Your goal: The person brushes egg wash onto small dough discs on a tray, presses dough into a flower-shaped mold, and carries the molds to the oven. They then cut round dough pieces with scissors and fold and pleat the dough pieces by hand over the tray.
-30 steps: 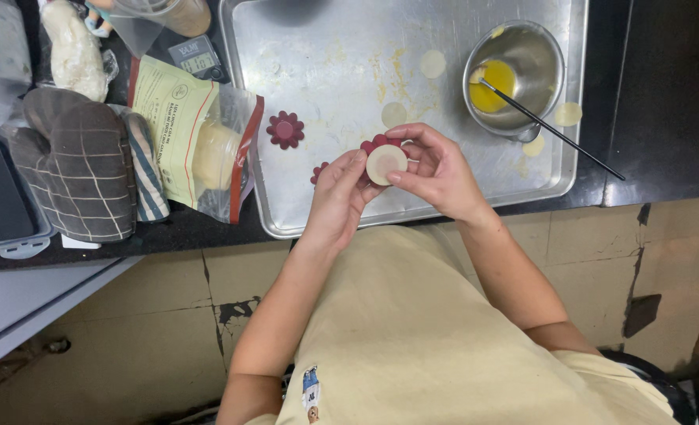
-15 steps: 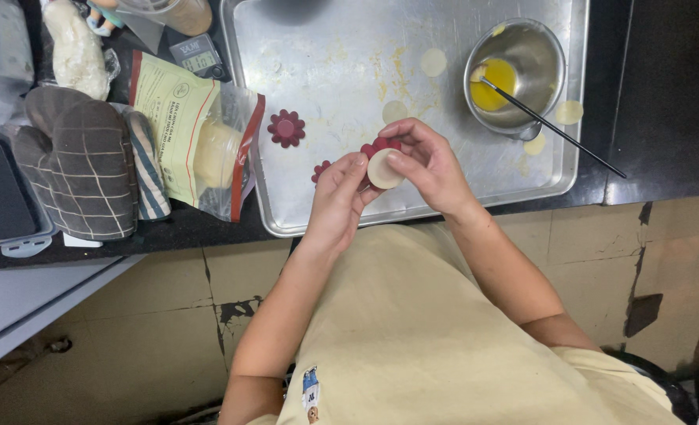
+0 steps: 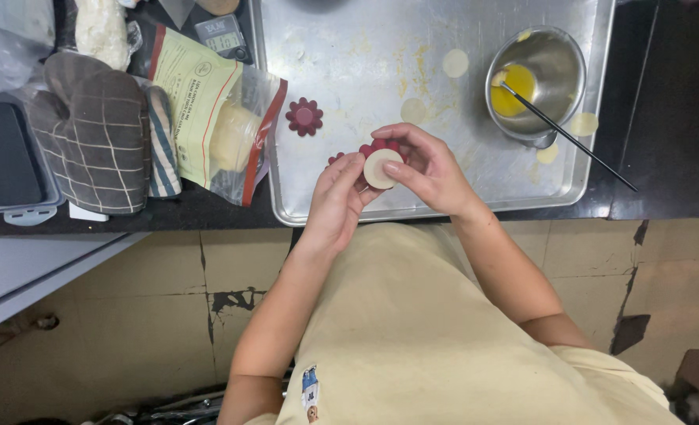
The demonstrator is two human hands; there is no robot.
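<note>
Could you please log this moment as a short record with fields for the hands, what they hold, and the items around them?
left hand: touching the dough disc's edge
right hand: thumb on pale dough disc, pressed in dark red fluted mould
tray: metal, spare fluted mould, loose dough discs
bowl: yellow liquid, brush
left of tray: bagged dough, oven mitt

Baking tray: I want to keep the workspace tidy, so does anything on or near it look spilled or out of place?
Yes. Yellow smears streak the baking tray left of the metal bowl, and a few pale dough discs lie scattered around the bowl. On the floor below, the tiles are cracked and chipped.
</note>
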